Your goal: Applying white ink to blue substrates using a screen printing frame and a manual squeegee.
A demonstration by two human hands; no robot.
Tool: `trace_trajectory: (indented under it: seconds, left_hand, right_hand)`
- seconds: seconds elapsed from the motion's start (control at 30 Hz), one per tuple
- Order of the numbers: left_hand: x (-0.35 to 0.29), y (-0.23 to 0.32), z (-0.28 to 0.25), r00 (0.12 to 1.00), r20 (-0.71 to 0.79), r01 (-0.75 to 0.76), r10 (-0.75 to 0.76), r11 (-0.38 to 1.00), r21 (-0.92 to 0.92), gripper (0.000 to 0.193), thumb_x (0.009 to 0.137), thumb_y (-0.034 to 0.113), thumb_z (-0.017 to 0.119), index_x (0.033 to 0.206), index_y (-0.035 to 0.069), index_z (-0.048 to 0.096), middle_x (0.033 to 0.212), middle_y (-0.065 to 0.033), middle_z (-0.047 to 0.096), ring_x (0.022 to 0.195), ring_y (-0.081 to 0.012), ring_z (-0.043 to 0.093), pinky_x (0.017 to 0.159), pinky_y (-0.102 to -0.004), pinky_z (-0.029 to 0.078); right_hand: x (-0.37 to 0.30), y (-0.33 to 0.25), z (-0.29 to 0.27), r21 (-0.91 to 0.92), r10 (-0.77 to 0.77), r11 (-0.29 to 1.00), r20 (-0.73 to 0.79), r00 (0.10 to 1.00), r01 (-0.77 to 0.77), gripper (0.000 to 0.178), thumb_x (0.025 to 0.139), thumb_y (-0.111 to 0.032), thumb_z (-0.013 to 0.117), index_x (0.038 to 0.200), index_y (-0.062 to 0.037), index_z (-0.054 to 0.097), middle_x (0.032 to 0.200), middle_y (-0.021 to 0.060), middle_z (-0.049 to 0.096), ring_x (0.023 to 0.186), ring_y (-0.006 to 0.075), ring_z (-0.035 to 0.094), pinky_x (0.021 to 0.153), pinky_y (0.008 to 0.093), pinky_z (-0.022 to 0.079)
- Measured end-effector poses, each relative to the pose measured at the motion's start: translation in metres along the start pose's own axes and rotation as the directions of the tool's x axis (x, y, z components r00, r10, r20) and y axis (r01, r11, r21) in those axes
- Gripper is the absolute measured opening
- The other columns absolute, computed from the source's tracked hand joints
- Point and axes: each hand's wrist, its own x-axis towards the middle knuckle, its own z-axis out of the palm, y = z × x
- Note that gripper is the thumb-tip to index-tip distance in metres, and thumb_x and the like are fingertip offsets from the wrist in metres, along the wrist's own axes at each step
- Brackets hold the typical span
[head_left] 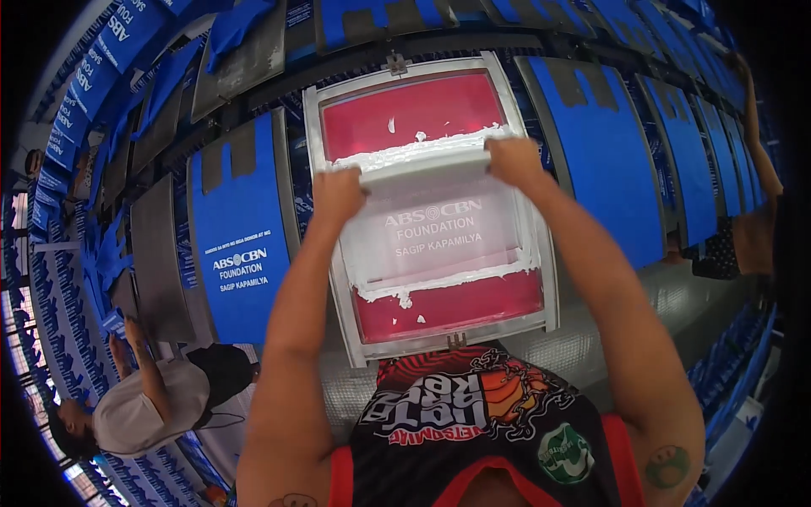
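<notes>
A silkscreen frame [456, 332] with a pale metal rim lies in front of me. Its mesh shows red bands [414, 103] at the far and near ends, with a pale lettered stencil area [439, 232] between them. Across the mesh runs a squeegee [427, 171], a long pale bar. My left hand [340, 194] is closed on its left end, and my right hand [517, 163] grips the right end. Thick white ink [422, 152] forms a ragged line just beyond the bar. A second white ink streak [448, 283] crosses the near part. What lies beneath the screen is hidden.
Flat boards carry blue bag pieces on both sides, a printed one [241, 270] at left and a plain one [600, 169] at right. Another person [152, 406] works at the lower left; someone's arm [756, 127] shows far right. Many blue pieces hang along the left.
</notes>
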Motion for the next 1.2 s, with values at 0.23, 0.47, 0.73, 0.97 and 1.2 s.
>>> trace_trajectory:
  seconds: [0.23,0.47,0.73,0.97,1.2]
  left_hand:
    - [0.056,0.068,-0.012,0.991,0.113,-0.081,0.066,0.987,0.139,0.044,0.065,0.028,0.080,0.103,0.011,0.069,0.095,-0.0172,0.069,0.092,-0.0332,0.066,0.082,-0.0406,0.051]
    - [0.110,0.041,-0.046,0.913,0.188,-0.307,0.363,0.912,-0.270,0.052,0.059,0.029,0.083,0.102,0.005,0.068,0.091,-0.0195,0.068,0.088,-0.0343,0.066,0.080,-0.0404,0.050]
    - [0.088,0.078,-0.030,0.982,0.124,-0.140,0.145,0.989,-0.049,0.046,0.064,0.028,0.080,0.107,0.014,0.069,0.103,-0.0152,0.068,0.100,-0.0348,0.062,0.085,-0.0468,0.048]
    - [0.088,0.084,-0.065,0.976,0.111,-0.188,0.187,0.982,-0.002,0.044,0.064,0.031,0.079,0.103,0.010,0.069,0.098,-0.0172,0.068,0.094,-0.0342,0.064,0.081,-0.0449,0.049]
    - [0.075,0.082,-0.036,0.982,0.096,-0.165,0.161,0.985,0.039,0.044,0.067,0.032,0.078,0.107,0.015,0.068,0.101,-0.0144,0.068,0.097,-0.0329,0.064,0.083,-0.0451,0.050]
  right_hand:
    - [0.002,-0.017,-0.036,0.031,0.016,0.999,-0.199,0.980,-0.010,0.049,0.060,-0.022,0.083,0.102,-0.0087,0.063,0.094,0.0151,0.065,0.095,0.0307,0.062,0.080,0.0421,0.049]
    - [-0.251,-0.093,0.011,0.606,-0.227,0.530,0.775,0.589,-0.593,0.052,0.083,-0.055,0.061,0.080,-0.0037,0.070,0.070,0.0092,0.067,0.065,0.0164,0.061,0.063,0.0343,0.048]
    - [-0.322,-0.166,0.060,0.599,0.144,0.133,0.777,0.613,-0.790,0.038,0.085,-0.035,0.067,0.098,0.0000,0.070,0.077,0.0111,0.070,0.060,0.0153,0.059,0.060,0.0309,0.046]
    - [-0.316,-0.160,-0.081,0.726,0.095,-0.103,0.688,0.720,-0.680,0.023,0.091,-0.017,0.060,0.100,0.0017,0.069,0.078,0.0083,0.071,0.060,0.0087,0.065,0.058,0.0243,0.052]
    - [-0.333,-0.167,0.006,0.756,0.151,0.018,0.645,0.749,-0.655,0.021,0.089,-0.017,0.060,0.095,0.0006,0.070,0.077,0.0088,0.071,0.063,0.0123,0.067,0.060,0.0275,0.053]
